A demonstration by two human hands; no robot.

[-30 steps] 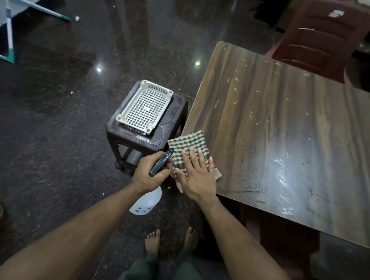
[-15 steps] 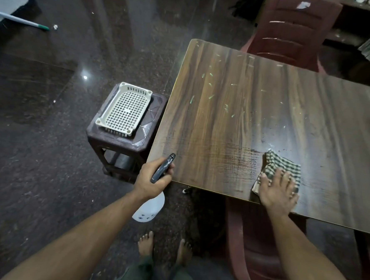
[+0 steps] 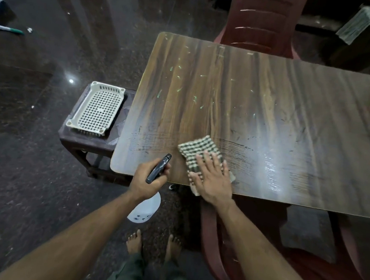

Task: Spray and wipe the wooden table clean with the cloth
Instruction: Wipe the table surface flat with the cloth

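Note:
The wooden table (image 3: 268, 106) fills the right of the view, with wet streaks along its near edge and small pale specks at its far left. A green and white checked cloth (image 3: 197, 150) lies near the front edge. My right hand (image 3: 212, 180) presses flat on the cloth with straight fingers. My left hand (image 3: 148, 177) grips the black head of a spray bottle (image 3: 146, 209) at the table's front left corner; its white body hangs below the hand.
A dark stool (image 3: 86, 143) with a white perforated basket (image 3: 96, 108) stands by the table's left end. One red plastic chair (image 3: 265, 21) stands behind the table, another (image 3: 269, 264) under its near edge. My bare feet are on the dark polished floor.
My right hand has slid the cloth back to the left along the front edge, after sweeping it right. The left hand with the bottle has stayed near the corner.

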